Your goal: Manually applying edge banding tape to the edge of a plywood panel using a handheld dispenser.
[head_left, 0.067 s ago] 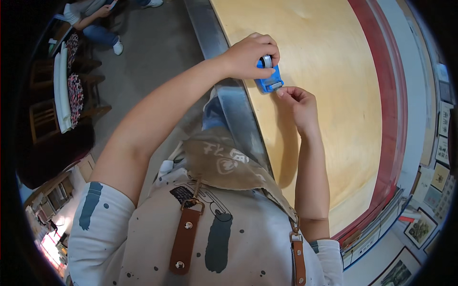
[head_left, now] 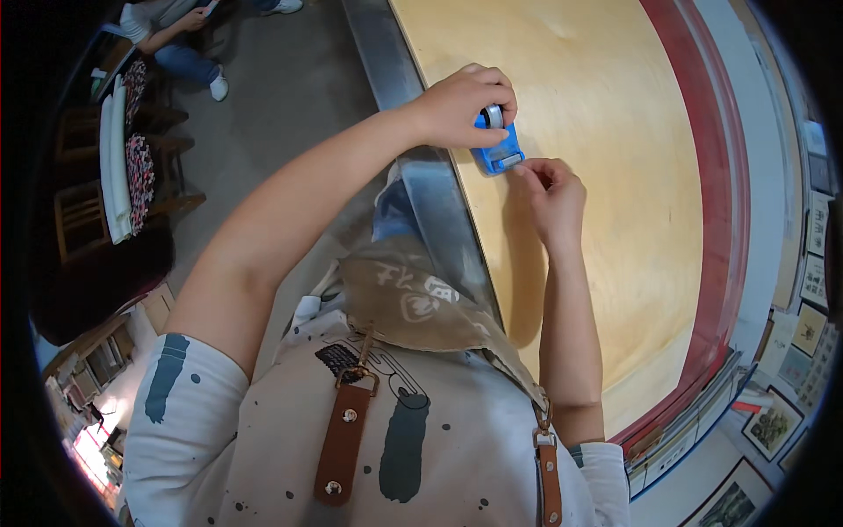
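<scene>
A blue tape dispenser with a roll of tape in it is over the pale wooden board, close to the board's left edge. My left hand is closed around its far part, fingers over the roll and thumb along its side. At the dispenser's near end, by its cutting edge, my right hand pinches with thumb and forefinger. What lies between those fingertips is too small to make out. Both forearms reach in from below, the left across the dark grey table edge.
The wooden board covers the table, with a dark grey edge strip to its left and a red border to its right. A seated person is at the far left, near chairs with pale rolls. Framed pictures stand at the right.
My two hands and the dispenser have shifted very slightly to the right; the grips look the same.
</scene>
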